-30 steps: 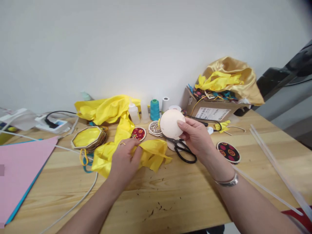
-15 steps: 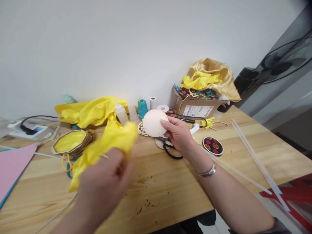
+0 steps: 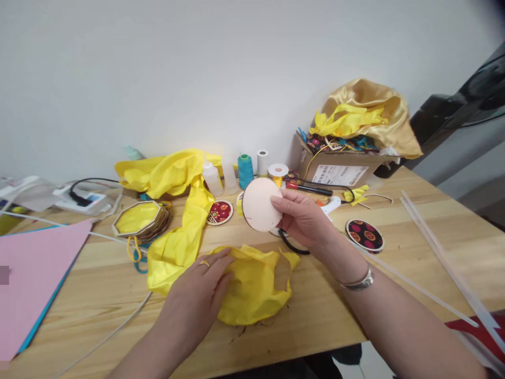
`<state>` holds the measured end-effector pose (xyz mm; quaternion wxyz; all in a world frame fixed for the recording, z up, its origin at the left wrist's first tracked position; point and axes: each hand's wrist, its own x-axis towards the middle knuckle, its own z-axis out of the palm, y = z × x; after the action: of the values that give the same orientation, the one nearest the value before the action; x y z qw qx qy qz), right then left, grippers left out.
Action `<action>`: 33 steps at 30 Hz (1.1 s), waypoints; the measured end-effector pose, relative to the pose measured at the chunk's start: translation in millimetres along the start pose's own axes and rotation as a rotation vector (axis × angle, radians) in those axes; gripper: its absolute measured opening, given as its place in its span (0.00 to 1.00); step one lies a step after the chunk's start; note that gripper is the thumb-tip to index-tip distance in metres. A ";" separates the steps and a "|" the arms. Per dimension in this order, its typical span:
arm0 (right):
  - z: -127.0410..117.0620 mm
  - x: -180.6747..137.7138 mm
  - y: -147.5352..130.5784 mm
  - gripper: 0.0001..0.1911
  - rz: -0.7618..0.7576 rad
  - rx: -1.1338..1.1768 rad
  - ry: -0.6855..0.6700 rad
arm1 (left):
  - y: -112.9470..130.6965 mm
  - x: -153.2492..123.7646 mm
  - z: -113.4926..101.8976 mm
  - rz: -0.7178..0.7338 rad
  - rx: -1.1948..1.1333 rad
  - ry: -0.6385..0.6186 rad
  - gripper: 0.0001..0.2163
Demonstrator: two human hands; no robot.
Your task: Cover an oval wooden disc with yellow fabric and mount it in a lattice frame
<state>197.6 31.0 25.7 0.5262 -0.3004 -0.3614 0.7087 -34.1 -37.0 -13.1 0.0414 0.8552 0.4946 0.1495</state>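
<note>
Between the thumb and fingers of my right hand [image 3: 305, 218] is a pale round disc [image 3: 258, 205], held up above the table with its plain face towards me. My left hand [image 3: 199, 287] lies with its fingers stretched out on the left part of a yellow cloth [image 3: 254, 289], spread and wrinkled near the table's front edge. The cloth has a hole or gap at its right side. Partly hidden behind my right hand, black-handled scissors [image 3: 294, 245] lie on the table.
Behind stand a squeeze bottle [image 3: 213, 179], a teal thread spool [image 3: 245, 171] and a white spool [image 3: 278, 171]. Patterned discs [image 3: 365, 235] lie on the table. A stack of octagonal frames [image 3: 142, 223] is left; a cardboard box [image 3: 335, 171], glue gun [image 3: 331, 204] and clear strips [image 3: 442, 252] are right.
My left hand has brought the yellow cloth down onto the table and its fingers have straightened. The right hand still holds the disc. The view has shifted left.
</note>
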 end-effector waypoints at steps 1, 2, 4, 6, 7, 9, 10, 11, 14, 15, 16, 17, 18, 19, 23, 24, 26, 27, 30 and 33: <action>0.2 -0.8 0.9 0.15 0.036 0.015 -0.024 | -0.5 0.5 3.2 0.023 0.000 0.018 0.13; 0.3 -1.4 1.9 0.15 0.069 0.026 -0.045 | -1.2 1.5 5.5 0.044 -0.001 0.038 0.12; 0.4 -2.0 3.6 0.14 0.112 0.034 -0.077 | -3.1 5.7 7.2 0.073 -0.005 0.069 0.13; 0.4 -1.9 4.8 0.13 0.119 0.041 -0.093 | -4.2 12.3 4.6 0.070 0.002 0.100 0.15; 0.5 -1.7 5.1 0.13 0.112 0.050 -0.098 | -3.6 16.4 2.0 0.065 0.013 0.117 0.15; 0.7 -1.1 5.1 0.13 0.074 0.079 -0.109 | 0.6 26.0 -3.8 0.079 0.036 0.153 0.14; 0.6 -0.7 5.0 0.13 0.047 0.093 -0.111 | 4.4 31.5 -6.1 0.107 0.040 0.174 0.12; 0.5 -0.4 4.8 0.13 0.018 0.101 -0.109 | 9.0 37.2 -7.5 0.142 0.036 0.177 0.11; -0.8 0.3 4.0 0.13 -0.047 0.090 -0.096 | 24.5 55.1 -4.5 0.280 0.013 0.117 0.12; -1.4 0.5 3.6 0.14 -0.060 0.082 -0.095 | 29.0 60.6 -1.5 0.309 -0.002 0.094 0.14; -2.0 0.5 3.2 0.14 -0.069 0.075 -0.097 | 32.6 65.5 1.9 0.323 -0.027 0.068 0.16; -2.4 0.5 2.7 0.14 -0.076 0.073 -0.096 | 35.2 69.5 5.3 0.318 -0.066 0.025 0.20; -2.7 0.5 2.2 0.14 -0.080 0.074 -0.094 | 36.8 72.6 8.2 0.307 -0.098 -0.006 0.22; -2.8 0.4 1.8 0.14 -0.080 0.075 -0.087 | 37.4 74.6 10.1 0.298 -0.119 -0.028 0.24; -1.9 0.5 0.9 0.15 -0.073 0.089 -0.062 | 33.7 72.3 2.9 0.244 -0.162 -0.050 0.21; -1.5 0.6 0.9 0.16 -0.077 0.094 -0.063 | 32.5 69.7 -2.7 0.207 -0.178 -0.052 0.19; -0.7 0.5 0.9 0.16 -0.088 0.107 -0.071 | 31.5 63.8 -16.9 0.100 -0.185 -0.064 0.16; -0.3 0.3 0.9 0.16 -0.094 0.113 -0.075 | 32.0 61.1 -24.7 0.051 -0.202 -0.091 0.14; 0.5 -0.4 0.4 0.14 -0.107 0.126 -0.082 | 36.1 57.2 -43.4 -0.196 -0.402 -0.233 0.15; 0.3 -0.4 0.2 0.13 -0.124 0.131 -0.076 | 37.2 63.8 -44.8 -0.364 -0.571 -0.333 0.23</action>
<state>197.3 30.4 25.8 0.5735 -0.2151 -0.3519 0.7078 13.4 -4.5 51.4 0.3838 0.7198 0.5635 0.1303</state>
